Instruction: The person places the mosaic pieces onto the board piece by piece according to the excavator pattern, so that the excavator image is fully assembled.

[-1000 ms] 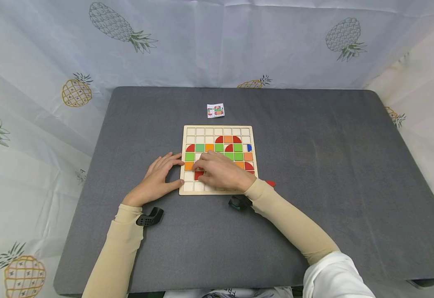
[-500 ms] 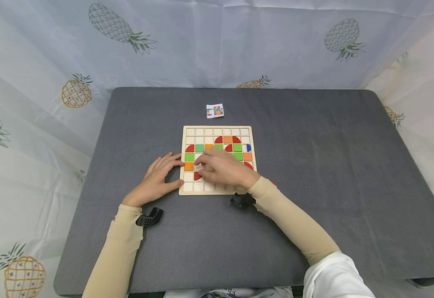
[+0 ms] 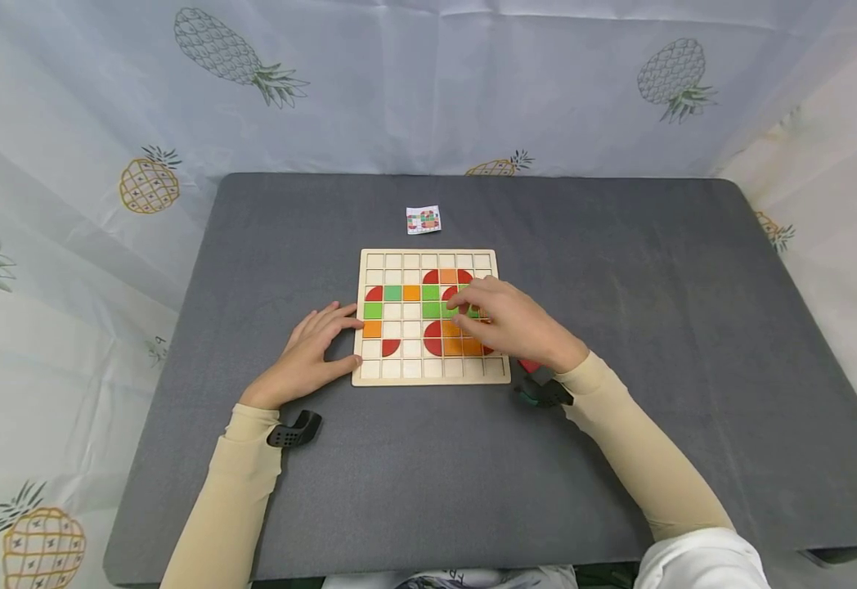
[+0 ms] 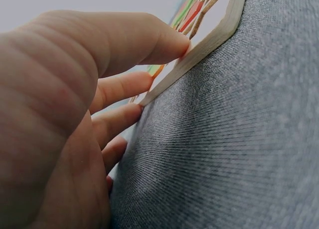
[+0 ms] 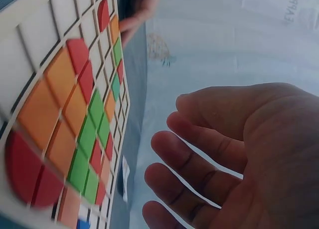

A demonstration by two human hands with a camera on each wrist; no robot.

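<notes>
A wooden grid board [image 3: 411, 370] lies on the table with coloured tiles in some of its squares. My left hand [image 3: 303, 366] lies along its left side. In the left wrist view, the thumb [image 4: 172, 42] and fingertips touch the board's edge. My right hand [image 3: 517, 323] hovers over the board's right part, fingers loosely bent and holding nothing, as the right wrist view confirms. It hides some tiles there. A red quarter-circle tile [image 3: 391, 348] sits at the lower left, below and to the right of an orange square tile [image 3: 372, 329].
A small printed card [image 3: 424, 220] with a coloured pattern lies beyond the board. Red pieces [image 3: 528, 365] rest on the grey table [image 3: 620, 270] just right of the board, partly under my right wrist. A pineapple-print curtain [image 3: 428, 90] hangs behind the table.
My right hand has moved right, from the board's lower-left squares to over its right part, uncovering the red quarter-circle tile and the middle squares. My left hand has stayed at the edge.
</notes>
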